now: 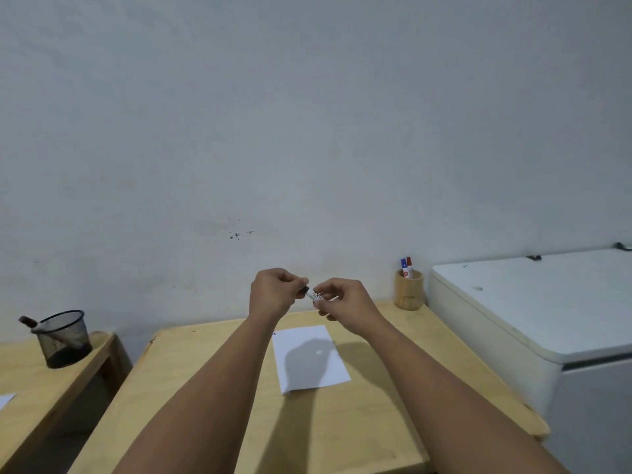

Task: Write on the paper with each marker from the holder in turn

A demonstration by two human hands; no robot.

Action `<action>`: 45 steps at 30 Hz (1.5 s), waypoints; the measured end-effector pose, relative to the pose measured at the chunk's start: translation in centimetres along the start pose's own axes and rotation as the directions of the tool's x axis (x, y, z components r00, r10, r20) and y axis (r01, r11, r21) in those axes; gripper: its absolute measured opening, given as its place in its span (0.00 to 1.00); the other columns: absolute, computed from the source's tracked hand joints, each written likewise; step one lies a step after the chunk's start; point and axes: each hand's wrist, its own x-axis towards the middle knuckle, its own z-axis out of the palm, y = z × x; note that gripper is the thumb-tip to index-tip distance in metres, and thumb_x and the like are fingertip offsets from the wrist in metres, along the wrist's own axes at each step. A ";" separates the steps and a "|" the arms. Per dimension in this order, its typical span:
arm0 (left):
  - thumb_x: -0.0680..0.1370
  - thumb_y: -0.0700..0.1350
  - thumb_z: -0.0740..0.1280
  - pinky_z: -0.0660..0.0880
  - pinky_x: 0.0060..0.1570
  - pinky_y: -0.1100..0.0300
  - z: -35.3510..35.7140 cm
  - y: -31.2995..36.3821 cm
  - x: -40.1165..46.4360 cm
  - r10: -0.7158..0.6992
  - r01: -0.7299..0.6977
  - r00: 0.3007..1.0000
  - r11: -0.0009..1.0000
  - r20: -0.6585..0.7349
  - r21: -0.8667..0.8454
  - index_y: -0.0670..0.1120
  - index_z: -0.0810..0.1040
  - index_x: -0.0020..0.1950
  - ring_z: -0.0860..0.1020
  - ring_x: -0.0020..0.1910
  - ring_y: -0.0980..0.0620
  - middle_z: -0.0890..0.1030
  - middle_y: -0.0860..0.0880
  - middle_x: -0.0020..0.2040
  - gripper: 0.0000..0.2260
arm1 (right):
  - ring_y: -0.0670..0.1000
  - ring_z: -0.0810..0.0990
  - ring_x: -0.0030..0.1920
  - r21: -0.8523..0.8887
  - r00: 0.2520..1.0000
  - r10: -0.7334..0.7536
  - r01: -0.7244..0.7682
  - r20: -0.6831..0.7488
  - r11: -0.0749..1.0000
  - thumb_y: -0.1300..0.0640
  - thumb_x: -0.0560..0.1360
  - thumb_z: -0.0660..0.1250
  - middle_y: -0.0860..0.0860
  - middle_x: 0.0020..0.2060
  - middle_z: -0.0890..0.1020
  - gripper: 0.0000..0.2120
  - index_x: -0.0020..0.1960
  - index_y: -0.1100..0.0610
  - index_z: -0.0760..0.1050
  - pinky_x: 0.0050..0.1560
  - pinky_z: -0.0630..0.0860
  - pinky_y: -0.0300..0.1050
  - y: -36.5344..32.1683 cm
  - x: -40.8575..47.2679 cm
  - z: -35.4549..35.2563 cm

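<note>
Both my hands are raised above the wooden table [212, 378], holding one white marker [315, 295] between them. My left hand [273, 294] pinches its black cap [304, 290], which meets the barrel's end. My right hand [345, 304] grips the white barrel. A white sheet of paper [309, 357] lies flat on the table below the hands, with their shadow across it and a small dark mark at its top left corner. A wooden holder [409, 291] stands at the table's far right corner with a blue marker [404, 266] and a red marker [409, 265] upright in it.
A white chest-like appliance [533, 309] stands close against the table's right side. On a second wooden table [41, 381] to the left stands a black mesh cup [63, 338] with a dark-tipped pen leaning out. A bare wall rises behind.
</note>
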 end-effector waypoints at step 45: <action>0.73 0.50 0.78 0.75 0.65 0.50 32.6 -5.5 10.1 0.060 -0.110 0.965 0.977 0.256 0.183 0.48 0.65 0.80 0.74 0.72 0.46 0.75 0.46 0.74 0.39 | 0.55 0.85 0.60 -0.329 0.828 0.125 -0.349 -0.547 0.877 0.55 0.77 0.76 0.52 0.60 0.87 0.21 0.69 0.55 0.81 0.56 0.76 0.44 13.7 14.9 -19.7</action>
